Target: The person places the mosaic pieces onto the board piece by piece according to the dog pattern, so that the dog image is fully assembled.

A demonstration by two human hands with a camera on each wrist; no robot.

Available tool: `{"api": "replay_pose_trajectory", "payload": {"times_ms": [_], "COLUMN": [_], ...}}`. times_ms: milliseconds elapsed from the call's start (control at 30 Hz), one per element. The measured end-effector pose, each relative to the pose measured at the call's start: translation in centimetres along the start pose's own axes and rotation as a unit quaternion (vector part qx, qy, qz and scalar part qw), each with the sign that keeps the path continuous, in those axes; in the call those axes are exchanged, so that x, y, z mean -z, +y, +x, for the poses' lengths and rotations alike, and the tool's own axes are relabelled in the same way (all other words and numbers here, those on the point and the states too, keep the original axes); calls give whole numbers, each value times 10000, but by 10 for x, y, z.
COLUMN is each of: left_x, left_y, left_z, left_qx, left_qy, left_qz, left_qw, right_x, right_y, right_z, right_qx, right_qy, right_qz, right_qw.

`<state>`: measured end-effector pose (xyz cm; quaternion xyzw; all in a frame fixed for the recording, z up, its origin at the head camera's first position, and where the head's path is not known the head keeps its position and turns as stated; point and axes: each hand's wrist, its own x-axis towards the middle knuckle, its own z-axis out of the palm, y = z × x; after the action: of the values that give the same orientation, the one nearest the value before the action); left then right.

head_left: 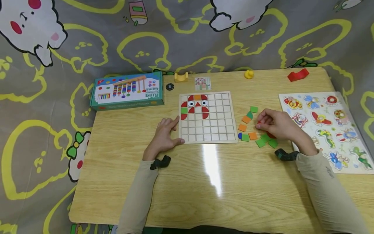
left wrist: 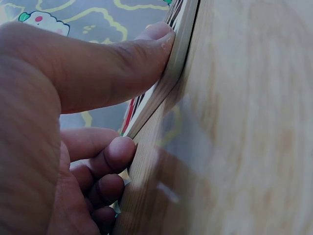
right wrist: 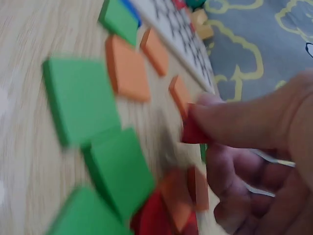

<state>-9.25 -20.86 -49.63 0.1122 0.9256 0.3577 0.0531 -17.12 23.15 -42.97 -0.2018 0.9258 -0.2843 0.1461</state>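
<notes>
A wooden grid board (head_left: 205, 130) lies mid-table with red, orange, green and white eye pieces set in its upper left cells. My left hand (head_left: 163, 135) is at its left side, thumb on the lower left corner and index finger touching the side edge; the left wrist view shows the other fingers loosely bent. To the board's right, my right hand (head_left: 276, 125) pinches a small red piece (right wrist: 194, 128) between thumb and fingers, above the loose pieces. Its full shape is hidden. Green squares (head_left: 260, 143), orange squares (head_left: 242, 127) and some red pieces lie beneath and beside this hand.
A picture card (head_left: 202, 83) lies behind the board. A boxed ring game (head_left: 127, 91), black disc (head_left: 170, 86) and yellow block (head_left: 181, 77) are at back left. A yellow duck (head_left: 249, 74), red block (head_left: 298, 75) and insect puzzle board (head_left: 327, 130) are rightward.
</notes>
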Motion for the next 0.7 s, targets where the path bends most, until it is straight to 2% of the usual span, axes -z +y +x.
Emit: {"api": "replay_pose_trajectory", "payload": {"times_ms": [67,167,400,533,700], "left_x": [0,0,1,1,1], "left_y": [0,0,-2,-1,0], "left_z": [0,0,1,0,0], "left_qx": [1,-12,-5,-9,-26], "left_qy": [5,8,9,33,37], "left_qz": [-14,-18,16,10,-36], "left_qw": [10000,10000,10000,10000,10000], "right_x": [-2,-6,-24,-40,-61], "right_y": [-1,-7,-35,-52,-69], "right_z": [3,9,28,41,60], "right_qx": [5,-101,-337,-242,167], "right_qy": [245,369,-8,-23,166], "right_qz": [284,850,2234,2526,2691], "right_qw": [9993,9956,9742,9673,9628]}}
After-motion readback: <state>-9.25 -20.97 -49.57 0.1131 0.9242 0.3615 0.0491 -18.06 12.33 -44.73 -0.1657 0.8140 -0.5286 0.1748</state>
